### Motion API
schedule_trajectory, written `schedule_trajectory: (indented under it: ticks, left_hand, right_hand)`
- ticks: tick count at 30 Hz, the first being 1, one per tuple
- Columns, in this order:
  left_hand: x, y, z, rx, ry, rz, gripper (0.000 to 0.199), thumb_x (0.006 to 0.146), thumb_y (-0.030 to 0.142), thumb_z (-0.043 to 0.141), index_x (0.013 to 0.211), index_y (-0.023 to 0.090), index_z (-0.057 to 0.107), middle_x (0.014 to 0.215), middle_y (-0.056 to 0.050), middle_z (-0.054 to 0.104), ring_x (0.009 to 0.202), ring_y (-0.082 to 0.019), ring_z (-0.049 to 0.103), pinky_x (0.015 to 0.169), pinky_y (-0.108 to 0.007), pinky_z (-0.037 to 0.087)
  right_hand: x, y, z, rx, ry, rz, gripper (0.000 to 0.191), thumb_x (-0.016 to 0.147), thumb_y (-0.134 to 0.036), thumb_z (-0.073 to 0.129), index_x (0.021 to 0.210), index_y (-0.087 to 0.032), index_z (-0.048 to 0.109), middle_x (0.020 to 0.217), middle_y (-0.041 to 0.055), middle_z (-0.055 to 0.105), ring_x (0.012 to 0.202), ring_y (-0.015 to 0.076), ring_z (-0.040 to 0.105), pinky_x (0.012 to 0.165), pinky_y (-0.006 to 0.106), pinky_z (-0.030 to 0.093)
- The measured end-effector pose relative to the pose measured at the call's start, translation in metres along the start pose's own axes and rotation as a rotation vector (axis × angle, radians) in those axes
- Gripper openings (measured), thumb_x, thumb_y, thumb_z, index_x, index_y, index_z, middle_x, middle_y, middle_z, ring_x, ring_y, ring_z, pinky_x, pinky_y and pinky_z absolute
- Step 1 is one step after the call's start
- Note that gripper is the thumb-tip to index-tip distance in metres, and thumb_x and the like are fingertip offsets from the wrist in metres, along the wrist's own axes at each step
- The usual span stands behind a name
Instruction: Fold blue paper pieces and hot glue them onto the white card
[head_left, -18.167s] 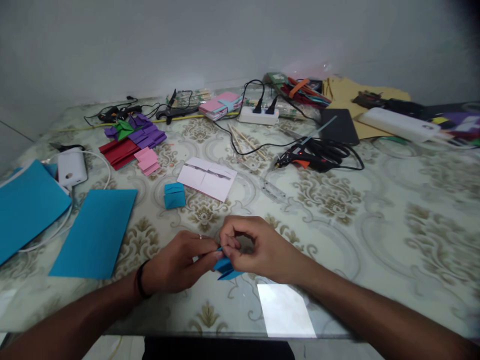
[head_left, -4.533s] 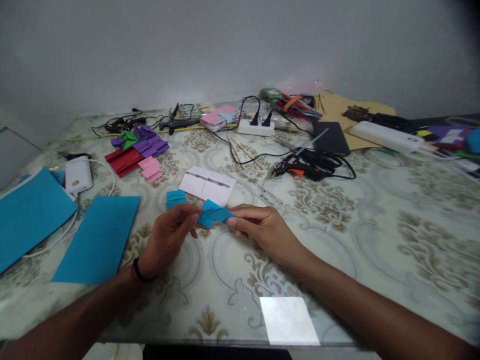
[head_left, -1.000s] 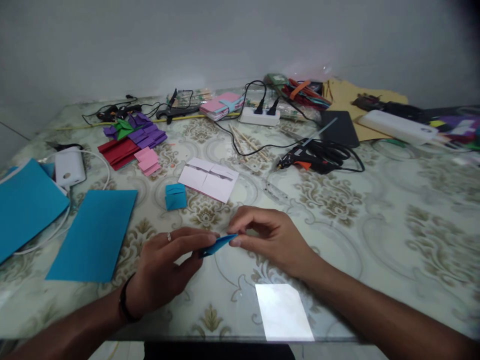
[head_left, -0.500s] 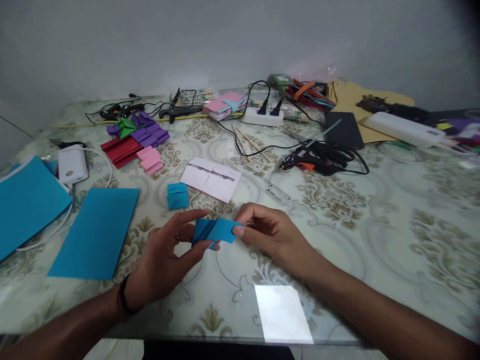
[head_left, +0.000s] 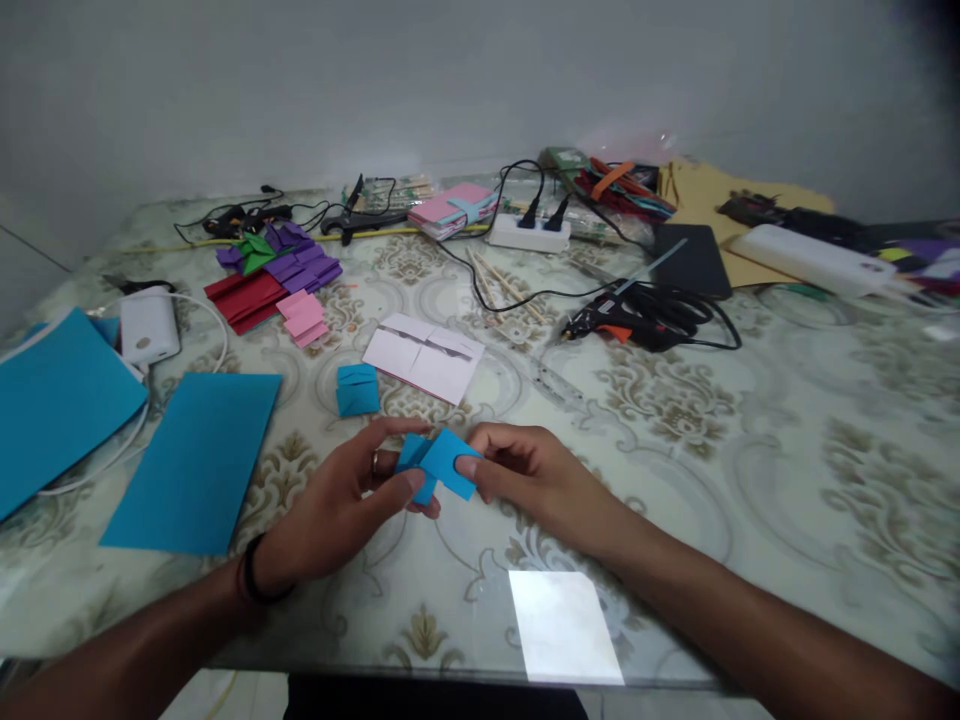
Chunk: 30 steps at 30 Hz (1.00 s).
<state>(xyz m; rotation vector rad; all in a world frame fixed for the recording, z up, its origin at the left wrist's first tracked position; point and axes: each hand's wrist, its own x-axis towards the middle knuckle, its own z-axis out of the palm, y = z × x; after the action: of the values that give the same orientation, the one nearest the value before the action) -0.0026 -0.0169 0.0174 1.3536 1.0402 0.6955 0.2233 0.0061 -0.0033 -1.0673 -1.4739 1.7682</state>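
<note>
Between my hands, a little above the table, is a piece of folded blue paper [head_left: 450,460]. My left hand [head_left: 360,490] grips its left part, thumb on the near side and fingers behind. The right end is pinched between the thumb and fingers of my right hand [head_left: 532,475]. Creases run across the paper, and its left part sits at an angle to the right flap. Just beyond my left hand lies a small folded blue paper square [head_left: 358,390]. A folded white paper [head_left: 424,357] with a slit along its middle rests beside that square.
Blue sheets [head_left: 195,460] and a white power bank [head_left: 149,326] with a cable are at left. Folded purple paper [head_left: 304,268] and red paper [head_left: 246,300] lie farther back. A black glue gun [head_left: 600,315], a power strip [head_left: 529,233] and a clear ruler [head_left: 555,380] lie beyond my right hand.
The right flap of the blue paper has turned and tilted downward at its right end, and more of the left part shows. Both hands stay on it with small shifts.
</note>
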Motion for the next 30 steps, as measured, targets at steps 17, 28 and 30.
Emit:
schedule_trajectory:
  ticks: [17, 28, 30]
  left_hand:
    - [0.0021, 0.0056, -0.0005, 0.422, -0.058, 0.024, 0.037, 0.099, 0.026, 0.055, 0.070, 0.018, 0.075, 0.069, 0.001, 0.074, 0.063, -0.012, 0.061, 0.061, -0.023, 0.042]
    - [0.0018, -0.0017, -0.0028, 0.331, 0.024, -0.010, 0.040, 0.100, 0.039, 0.058, 0.072, 0.017, 0.076, 0.072, -0.001, 0.077, 0.068, -0.014, 0.069, 0.069, -0.024, 0.048]
    - [0.0019, -0.0009, -0.0026, 0.338, 0.030, -0.009, 0.040, 0.101, 0.039, 0.059, 0.071, 0.017, 0.075, 0.072, -0.001, 0.077, 0.067, -0.013, 0.068, 0.069, -0.024, 0.048]
  right_hand:
    - [-0.0010, 0.0055, 0.0049, -0.062, -0.095, 0.006, 0.042, 0.087, -0.056, 0.073, 0.075, -0.018, 0.061, 0.065, -0.0043, 0.047, 0.059, 0.0108, 0.037, 0.055, 0.026, 0.030]
    - [-0.0014, 0.0056, 0.0052, -0.168, 0.030, 0.013, 0.045, 0.086, -0.057, 0.073, 0.069, -0.018, 0.056, 0.064, -0.0038, 0.045, 0.061, 0.0115, 0.036, 0.054, 0.026, 0.029]
    - [-0.0013, 0.0049, 0.0050, -0.175, 0.043, 0.009, 0.046, 0.084, -0.058, 0.074, 0.067, -0.018, 0.056, 0.063, -0.0038, 0.046, 0.060, 0.0115, 0.036, 0.054, 0.025, 0.029]
